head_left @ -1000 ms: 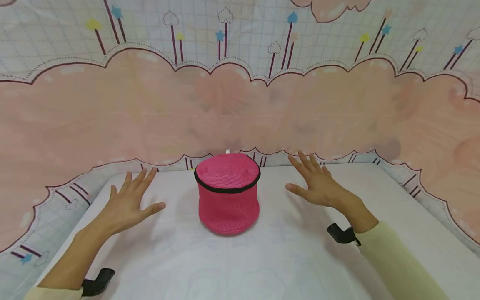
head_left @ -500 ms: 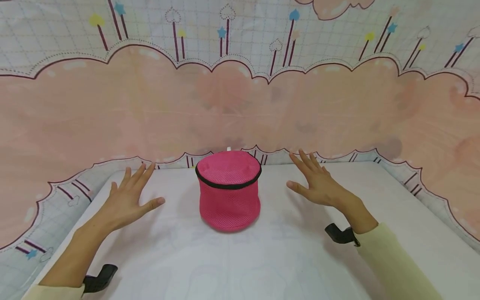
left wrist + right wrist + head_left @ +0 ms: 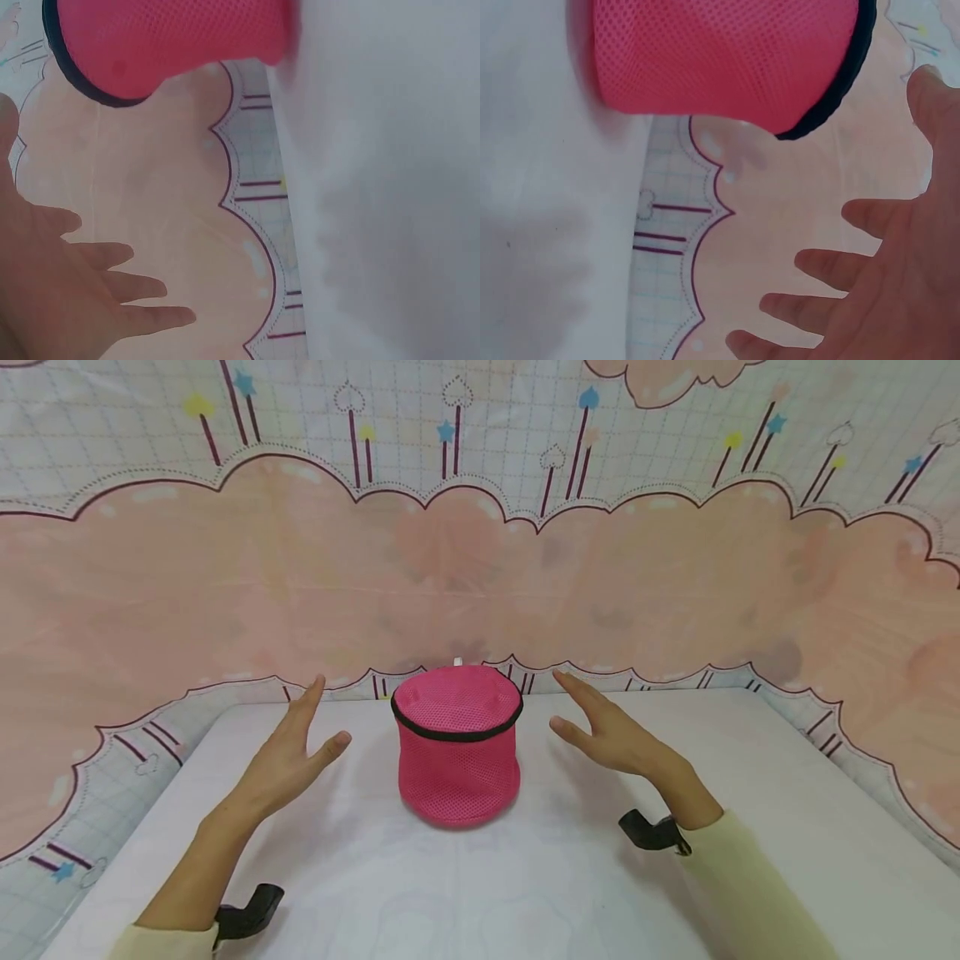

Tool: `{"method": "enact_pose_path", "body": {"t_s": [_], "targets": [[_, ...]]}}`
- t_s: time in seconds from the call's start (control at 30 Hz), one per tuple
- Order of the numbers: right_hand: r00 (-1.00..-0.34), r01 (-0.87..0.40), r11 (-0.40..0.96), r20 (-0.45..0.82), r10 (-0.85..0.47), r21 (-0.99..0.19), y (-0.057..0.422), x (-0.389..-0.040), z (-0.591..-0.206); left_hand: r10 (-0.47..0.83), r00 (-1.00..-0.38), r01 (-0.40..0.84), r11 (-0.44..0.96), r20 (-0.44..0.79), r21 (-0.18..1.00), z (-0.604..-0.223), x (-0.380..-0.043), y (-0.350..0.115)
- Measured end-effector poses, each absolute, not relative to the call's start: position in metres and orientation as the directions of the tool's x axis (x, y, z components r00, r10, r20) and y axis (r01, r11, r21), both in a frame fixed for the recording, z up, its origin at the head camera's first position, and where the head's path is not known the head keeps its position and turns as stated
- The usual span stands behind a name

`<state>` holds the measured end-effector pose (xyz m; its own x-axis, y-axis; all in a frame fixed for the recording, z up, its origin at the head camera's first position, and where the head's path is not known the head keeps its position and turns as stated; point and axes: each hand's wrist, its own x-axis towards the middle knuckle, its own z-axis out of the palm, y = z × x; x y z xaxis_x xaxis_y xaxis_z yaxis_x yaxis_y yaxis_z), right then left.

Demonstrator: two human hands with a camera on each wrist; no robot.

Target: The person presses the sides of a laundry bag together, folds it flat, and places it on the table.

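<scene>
A pink mesh bag (image 3: 457,781), roughly cylindrical with a black band around its upper rim, stands upright on the white table. To its left my left hand (image 3: 281,768) is held in the air, fingers straight and thumb spread, apart from the bag. My right hand (image 3: 615,735) hovers on the other side with straight fingers, also not touching it. In the left wrist view the pink bag (image 3: 172,37) appears at the top, beyond the spread left fingers. The right wrist view has the bag (image 3: 720,60) at the top and the right hand (image 3: 885,277) at the lower right.
The white table (image 3: 465,893) stretches beneath both arms. Behind it hangs a pink and white patterned cloth (image 3: 480,577), which also runs down along the table's sides. A black device (image 3: 251,912) is worn on the left wrist and another black device (image 3: 651,831) on the right.
Both hands have moved inward towards the bag, and they have turned so their palms face each other more. The bag stands where it was.
</scene>
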<state>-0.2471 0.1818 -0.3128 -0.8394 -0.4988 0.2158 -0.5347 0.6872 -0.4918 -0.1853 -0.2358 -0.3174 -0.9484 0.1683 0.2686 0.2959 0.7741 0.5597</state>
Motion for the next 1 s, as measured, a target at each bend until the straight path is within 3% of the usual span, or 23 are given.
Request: {"method": "enact_pose_path", "body": {"t_s": [0.33,0.67,1.0], "targets": [[-0.833,-0.54,0.654,0.224,-0.506,-0.529,0.165,-0.249,-0.31,0.146,-0.943,0.309,0.713,0.298,0.63,-0.315,-0.191,-0.214],[-0.83,-0.519,0.548,0.231,-0.508,-0.656,0.144,-0.253,-0.315,0.125,-0.917,0.367,0.638,0.379,0.677,-0.32,-0.193,-0.189],[-0.838,-0.489,0.536,0.2,-0.508,-0.689,0.129,-0.257,-0.315,0.098,-0.94,0.327,0.541,0.328,0.775,-0.32,-0.2,-0.172]]}}
